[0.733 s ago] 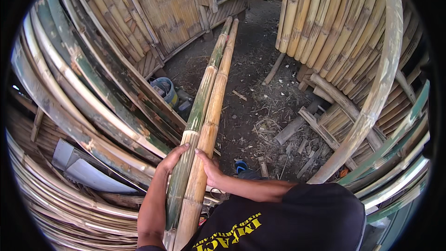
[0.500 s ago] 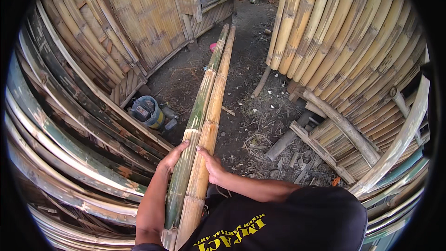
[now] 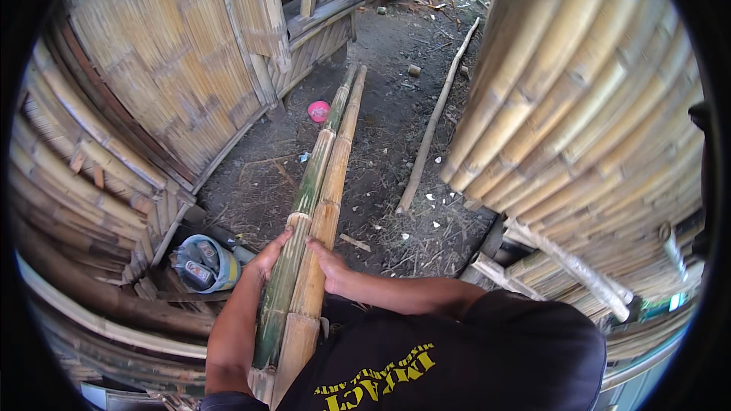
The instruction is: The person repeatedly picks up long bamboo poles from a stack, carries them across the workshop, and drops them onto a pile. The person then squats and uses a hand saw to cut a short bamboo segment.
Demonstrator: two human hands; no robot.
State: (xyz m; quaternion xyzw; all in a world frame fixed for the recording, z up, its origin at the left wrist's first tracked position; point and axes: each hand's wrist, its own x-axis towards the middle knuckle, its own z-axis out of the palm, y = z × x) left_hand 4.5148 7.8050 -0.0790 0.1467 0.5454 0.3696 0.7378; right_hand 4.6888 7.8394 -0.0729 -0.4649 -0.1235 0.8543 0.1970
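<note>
Two long bamboo poles lie side by side between my arms and stretch away from my body over the dirt ground. The left one is a green bamboo pole (image 3: 308, 190); the right one is a tan bamboo pole (image 3: 329, 205). My left hand (image 3: 269, 256) is wrapped round the outer side of the green pole, thumb on top. From the right, my right hand (image 3: 329, 268) grips the tan pole with its thumb over it. The fingers beneath both poles are hidden. The near ends run back beside my torso.
A bucket (image 3: 231, 269) with containers in it stands at the left by the bamboo wall (image 3: 175, 46). A pink bowl (image 3: 318, 112) sits beyond the poles. A thin wooden pole (image 3: 434, 125) lies at the right, near a bamboo panel (image 3: 548, 106). Cut lengths (image 3: 563, 262) jut out lower right.
I have moved forward with both poles still in my hands. The bucket, door and right panel now appear closer, and the pink bowl and thin wooden pole show more fully.
</note>
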